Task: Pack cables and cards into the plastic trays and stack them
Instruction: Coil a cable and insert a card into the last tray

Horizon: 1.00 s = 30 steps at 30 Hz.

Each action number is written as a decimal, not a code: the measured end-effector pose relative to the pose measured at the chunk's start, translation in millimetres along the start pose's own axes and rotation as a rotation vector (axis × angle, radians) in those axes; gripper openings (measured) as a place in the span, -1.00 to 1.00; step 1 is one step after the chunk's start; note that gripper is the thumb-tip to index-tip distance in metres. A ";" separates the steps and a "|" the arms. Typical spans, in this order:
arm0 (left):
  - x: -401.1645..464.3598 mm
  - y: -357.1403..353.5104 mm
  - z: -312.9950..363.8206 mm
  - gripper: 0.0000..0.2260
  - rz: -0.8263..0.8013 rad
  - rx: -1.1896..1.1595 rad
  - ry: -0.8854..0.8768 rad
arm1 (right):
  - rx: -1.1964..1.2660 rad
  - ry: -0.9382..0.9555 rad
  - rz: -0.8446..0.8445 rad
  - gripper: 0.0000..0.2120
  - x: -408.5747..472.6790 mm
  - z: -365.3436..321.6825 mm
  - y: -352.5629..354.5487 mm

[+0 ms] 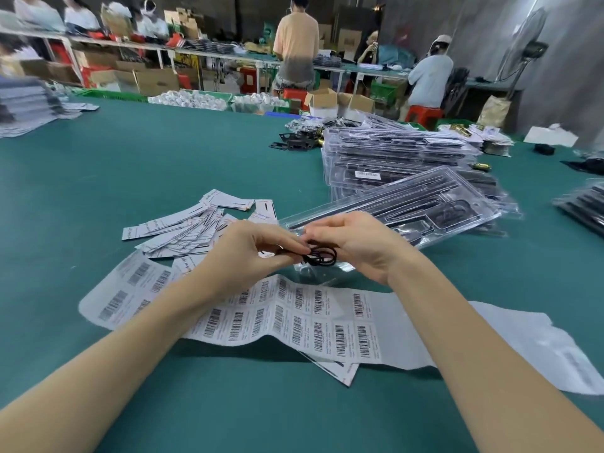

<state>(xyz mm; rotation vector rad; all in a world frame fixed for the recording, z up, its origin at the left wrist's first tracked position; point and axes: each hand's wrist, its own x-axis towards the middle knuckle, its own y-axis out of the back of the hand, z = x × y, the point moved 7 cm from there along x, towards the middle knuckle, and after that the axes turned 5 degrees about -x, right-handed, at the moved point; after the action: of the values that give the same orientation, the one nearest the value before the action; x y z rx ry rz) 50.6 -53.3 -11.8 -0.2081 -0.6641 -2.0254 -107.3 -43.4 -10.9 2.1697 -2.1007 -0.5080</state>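
Head view: the green table [163, 165] carries everything within arm's reach, likely so packing needs no stretching. At the right rises a stack of filled trays [402, 158], finished work parked aside. Leaning on it, 1 clear plastic tray [434, 204] tilts toward the person, its pockets open to load. Nearer lies a barcode label sheet [310, 318], and to the left a loose heap of cards [189, 227] waits. Above the sheet, the left hand [248, 253] and right hand [356, 243] meet, fingertips pinching a small coiled black cable [322, 256], probably tidying the coil to fit its pocket.
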 end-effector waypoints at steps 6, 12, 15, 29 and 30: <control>-4.2 0.5 -2.6 -0.83 0.216 0.037 0.029 | -0.626 0.328 0.091 -0.73 -22.8 -21.7 -9.4; -0.6 1.8 -7.3 -0.86 0.254 0.001 0.089 | -0.976 0.612 0.171 -0.72 -37.7 -22.9 -18.8; 0.0 5.9 -13.6 -0.90 0.255 -0.107 0.129 | -1.024 0.692 0.215 -0.77 -37.9 -22.0 -22.7; 6.9 -8.9 4.2 -0.79 -0.413 0.691 -0.451 | -0.755 0.795 0.072 -0.69 -48.5 10.4 -14.7; 9.3 -8.6 4.6 -0.82 -0.439 0.696 -0.474 | -0.752 0.799 0.062 -0.70 -49.7 11.8 -14.5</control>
<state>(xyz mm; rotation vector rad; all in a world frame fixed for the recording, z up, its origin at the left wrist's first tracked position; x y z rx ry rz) 37.8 -54.5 -7.4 -0.1301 -1.7927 -2.0185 -97.1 8.4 -17.1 1.4961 -1.2561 -0.2753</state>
